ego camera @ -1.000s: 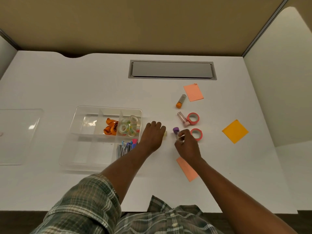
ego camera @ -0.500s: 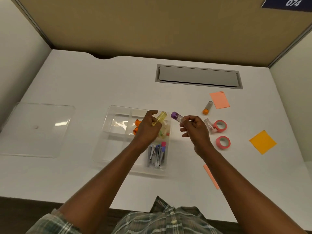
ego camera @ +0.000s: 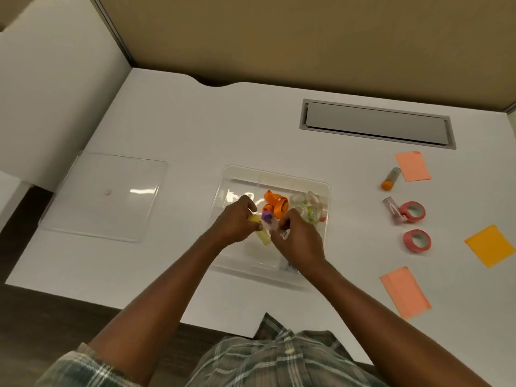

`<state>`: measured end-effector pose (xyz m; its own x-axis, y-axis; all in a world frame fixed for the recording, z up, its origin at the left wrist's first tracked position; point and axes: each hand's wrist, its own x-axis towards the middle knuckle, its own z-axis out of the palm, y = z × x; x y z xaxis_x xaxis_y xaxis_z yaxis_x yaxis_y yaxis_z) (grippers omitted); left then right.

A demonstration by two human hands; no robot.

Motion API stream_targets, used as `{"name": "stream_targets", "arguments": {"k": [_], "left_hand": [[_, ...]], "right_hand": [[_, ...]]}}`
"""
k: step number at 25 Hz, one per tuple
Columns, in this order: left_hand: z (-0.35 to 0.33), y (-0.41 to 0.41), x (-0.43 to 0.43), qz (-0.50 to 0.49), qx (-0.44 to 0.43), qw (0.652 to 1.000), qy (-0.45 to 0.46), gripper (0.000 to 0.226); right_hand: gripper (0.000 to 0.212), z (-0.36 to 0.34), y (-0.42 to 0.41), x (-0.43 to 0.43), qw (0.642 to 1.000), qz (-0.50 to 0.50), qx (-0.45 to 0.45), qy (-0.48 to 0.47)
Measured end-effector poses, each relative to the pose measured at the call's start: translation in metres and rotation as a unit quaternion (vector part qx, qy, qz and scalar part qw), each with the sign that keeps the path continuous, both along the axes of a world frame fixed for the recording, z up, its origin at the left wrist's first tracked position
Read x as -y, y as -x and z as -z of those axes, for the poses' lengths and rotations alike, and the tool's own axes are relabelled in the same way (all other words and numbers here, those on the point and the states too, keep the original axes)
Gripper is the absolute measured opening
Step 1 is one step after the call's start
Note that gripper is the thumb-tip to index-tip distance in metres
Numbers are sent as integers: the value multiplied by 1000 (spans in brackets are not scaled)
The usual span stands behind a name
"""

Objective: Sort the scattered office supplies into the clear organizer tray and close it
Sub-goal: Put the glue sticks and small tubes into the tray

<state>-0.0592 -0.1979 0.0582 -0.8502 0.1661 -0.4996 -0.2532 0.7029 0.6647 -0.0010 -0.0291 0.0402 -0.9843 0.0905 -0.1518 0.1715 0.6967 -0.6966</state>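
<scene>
Left hand (ego camera: 236, 223) grips a yellow tube (ego camera: 264, 236), right hand (ego camera: 298, 240) a purple-capped tube (ego camera: 267, 217), over the tray (ego camera: 276, 174).

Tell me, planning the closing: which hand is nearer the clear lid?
Left. The left hand is just right of the lid; the right hand is farther right.

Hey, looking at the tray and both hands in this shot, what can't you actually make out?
Head view, the only one:
The near right compartment of the tray: its contents are covered by the right hand and wrist.
The purple-capped tube: only the cap shows; the right hand's fingers cover its body.
The clear tape rolls: blurred together, count unclear.
The yellow tube in the left hand: whether it touches the tray floor is unclear.
</scene>
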Motion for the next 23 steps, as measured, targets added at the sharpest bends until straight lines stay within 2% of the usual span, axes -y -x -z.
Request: {"name": "stream_targets", "arguments": {"k": [4, 7, 10, 13, 15, 18, 23], "left_hand": [[15, 2, -15, 147, -34, 982, 110, 31], [25, -2, -23, 210, -69, 960, 169, 24], [38, -5, -25, 221, -114, 944, 215, 25], [45, -6, -25, 211, -127, 938, 243, 22], [45, -6, -28, 202, -132, 939, 246, 24], [35, -1, -39, 175, -156, 945, 228, 28], [11, 7, -89, 167, -173, 957, 160, 30]], "right_hand": [[34, 25, -18, 20, 981, -59, -53, -175], [42, 41, -20, 26, 965, -86, -60, -240], [49, 48, -23, 27, 949, -130, -49, -282], [53, 51, -28, 24, 947, -154, -38, -281], [47, 48, -30, 17, 957, -163, -42, -236], [38, 37, -29, -4, 967, -185, -63, -163], [25, 19, -29, -64, 980, -130, -83, -129]]}}
